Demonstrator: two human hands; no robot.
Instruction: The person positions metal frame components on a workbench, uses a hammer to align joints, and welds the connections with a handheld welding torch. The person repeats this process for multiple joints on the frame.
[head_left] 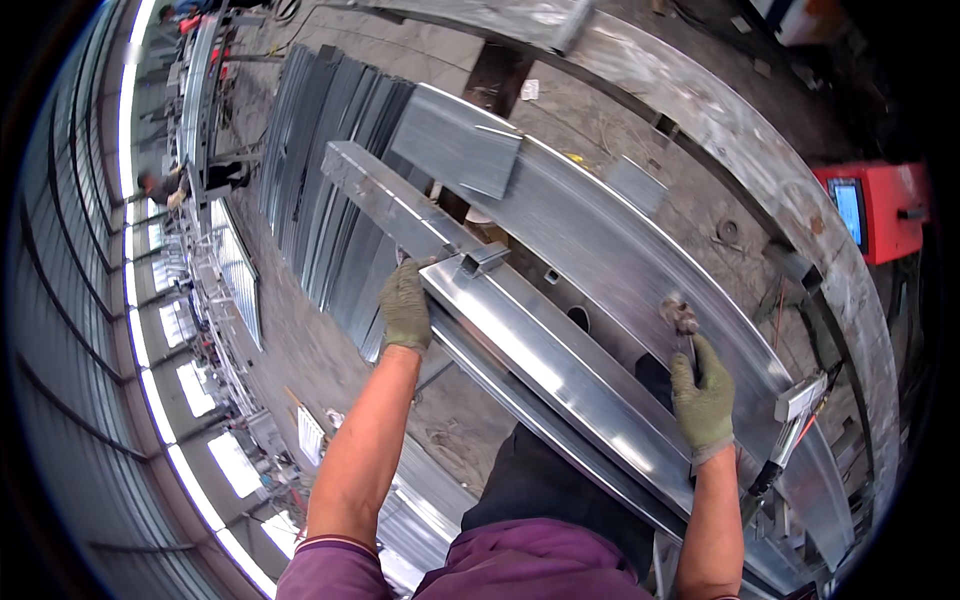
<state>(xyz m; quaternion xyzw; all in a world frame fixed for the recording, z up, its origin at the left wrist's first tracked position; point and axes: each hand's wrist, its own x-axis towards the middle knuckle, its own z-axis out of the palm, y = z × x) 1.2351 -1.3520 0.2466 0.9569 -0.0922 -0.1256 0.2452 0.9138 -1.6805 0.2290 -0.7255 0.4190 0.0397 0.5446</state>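
Observation:
My left hand (405,308), in a green work glove, is closed at the near corner of a long shiny metal profile (545,365). Its fingertips are partly hidden against the metal. On that profile's end sits a short piece of square metal tube (485,260), beside a box-shaped metal beam (390,200) that runs away to the upper left. My right hand (703,400), gloved alike, is closed on a small tool with a lumpy brownish head (680,316); its exact kind is unclear. That hand is over a wide metal sheet (610,255).
Many grey metal strips (325,190) lie stacked at the upper left. A loose plate (462,160) rests on the wide sheet. A hand tool with a dark grip (775,465) lies at right, and a red machine with a screen (880,212) stands beyond. Another person (165,188) is far left.

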